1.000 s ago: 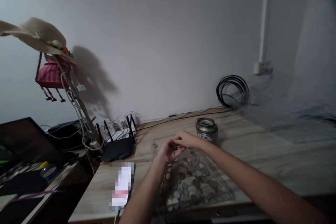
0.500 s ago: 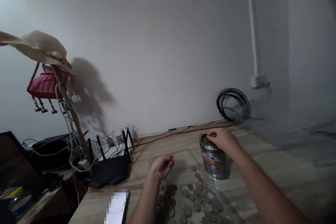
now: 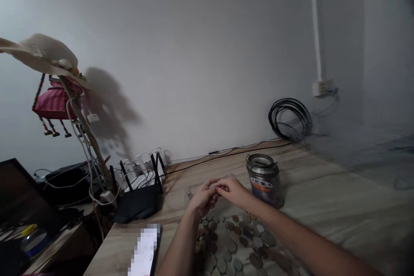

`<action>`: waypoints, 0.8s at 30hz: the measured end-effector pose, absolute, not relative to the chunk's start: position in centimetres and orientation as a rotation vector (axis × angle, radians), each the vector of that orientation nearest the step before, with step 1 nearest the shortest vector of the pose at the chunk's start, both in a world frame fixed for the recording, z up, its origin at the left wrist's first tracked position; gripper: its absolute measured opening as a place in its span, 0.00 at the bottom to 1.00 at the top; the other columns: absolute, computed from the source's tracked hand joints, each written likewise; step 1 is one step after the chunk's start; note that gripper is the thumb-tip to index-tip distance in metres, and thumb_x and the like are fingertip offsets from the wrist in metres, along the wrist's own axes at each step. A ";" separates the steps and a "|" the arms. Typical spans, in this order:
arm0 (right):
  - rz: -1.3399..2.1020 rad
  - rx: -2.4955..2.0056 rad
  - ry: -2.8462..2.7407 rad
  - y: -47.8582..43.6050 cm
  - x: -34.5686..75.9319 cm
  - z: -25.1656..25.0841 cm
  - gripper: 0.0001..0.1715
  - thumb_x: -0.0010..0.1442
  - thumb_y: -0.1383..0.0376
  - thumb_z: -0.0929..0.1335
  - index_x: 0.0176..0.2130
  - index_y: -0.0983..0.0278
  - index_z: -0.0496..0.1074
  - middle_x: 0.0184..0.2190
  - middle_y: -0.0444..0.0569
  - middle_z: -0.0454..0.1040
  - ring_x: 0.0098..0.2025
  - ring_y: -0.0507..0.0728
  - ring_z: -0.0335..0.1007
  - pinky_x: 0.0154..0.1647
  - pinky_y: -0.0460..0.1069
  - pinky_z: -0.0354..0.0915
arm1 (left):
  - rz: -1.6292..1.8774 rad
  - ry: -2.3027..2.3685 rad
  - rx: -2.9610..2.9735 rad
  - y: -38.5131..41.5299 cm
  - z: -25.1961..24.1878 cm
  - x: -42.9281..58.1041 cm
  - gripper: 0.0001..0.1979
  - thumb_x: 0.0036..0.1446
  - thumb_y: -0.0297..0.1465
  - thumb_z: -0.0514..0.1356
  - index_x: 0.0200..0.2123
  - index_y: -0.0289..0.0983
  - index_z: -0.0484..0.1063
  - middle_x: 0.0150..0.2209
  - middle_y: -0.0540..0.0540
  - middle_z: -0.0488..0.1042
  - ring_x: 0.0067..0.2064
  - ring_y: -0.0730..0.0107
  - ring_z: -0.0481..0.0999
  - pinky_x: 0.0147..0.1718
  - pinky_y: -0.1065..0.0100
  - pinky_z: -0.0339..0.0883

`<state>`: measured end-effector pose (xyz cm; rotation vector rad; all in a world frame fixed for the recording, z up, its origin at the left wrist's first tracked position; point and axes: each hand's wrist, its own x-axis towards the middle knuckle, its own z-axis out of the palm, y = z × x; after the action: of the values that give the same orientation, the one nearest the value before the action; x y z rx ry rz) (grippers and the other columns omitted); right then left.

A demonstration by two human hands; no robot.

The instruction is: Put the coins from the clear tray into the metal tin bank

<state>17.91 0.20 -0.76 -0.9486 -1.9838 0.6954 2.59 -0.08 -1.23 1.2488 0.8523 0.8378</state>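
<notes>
My left hand is curled closed above the far part of a clear shallow tray. Its fingertips meet those of my right hand, which is pinched closed against them. Whatever lies between the fingers is hidden. Many silver and copper-coloured coins are spread over the tray below and in front of my wrists. Just right of my right hand stands a round metal tin with a slotted lid, small side handles and an orange-and-white label.
A phone lies on the wooden table left of my left forearm. Behind it sits a black router with upright antennas. A coil of black cable leans on the wall. A hat and pink bag hang at left.
My right hand has left the tin's lid and moved left to meet my left hand. The lid's slot is now uncovered. The view has shifted slightly.
</notes>
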 end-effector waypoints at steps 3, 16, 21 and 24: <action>0.891 -0.846 -1.931 1.7 17.4 -2.3 0.10 0.48 0.61 0.65 0.25 0.65 0.72 0.24 0.48 0.75 0.27 0.54 0.68 0.28 0.48 0.62 | 0.824 0.839 1.209 -0.1 -1.2 2.8 0.24 0.47 0.40 0.61 0.45 0.37 0.62 0.18 0.58 0.56 0.15 0.86 0.49 0.15 0.77 0.33; -0.278 -1.598 -1.469 -0.5 28.3 4.9 0.14 0.53 0.60 0.63 0.35 0.59 0.76 0.33 0.52 0.74 0.34 0.58 0.67 0.29 0.49 0.56 | 0.870 0.919 0.918 1.0 -2.0 2.4 0.17 0.41 0.20 0.54 0.39 0.30 0.64 0.24 0.49 0.66 0.20 0.81 0.61 0.16 0.79 0.42; -0.218 -1.816 -1.534 0.6 30.4 4.3 0.13 0.50 0.61 0.64 0.32 0.58 0.77 0.30 0.52 0.74 0.32 0.58 0.67 0.26 0.48 0.54 | 0.900 0.909 1.034 1.0 -2.2 2.5 0.13 0.43 0.22 0.57 0.37 0.31 0.64 0.27 0.45 0.70 0.18 0.83 0.59 0.15 0.78 0.40; -0.327 -1.716 -1.559 0.4 29.5 4.4 0.14 0.51 0.62 0.63 0.35 0.61 0.77 0.32 0.53 0.74 0.36 0.59 0.66 0.32 0.50 0.57 | 0.884 0.927 1.068 0.8 -2.1 2.6 0.15 0.44 0.24 0.59 0.38 0.32 0.63 0.28 0.45 0.71 0.18 0.84 0.59 0.15 0.78 0.39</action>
<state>29.48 0.39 4.44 -1.7155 -1.5589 -0.3274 2.65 0.79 -2.06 1.0684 0.9268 0.8835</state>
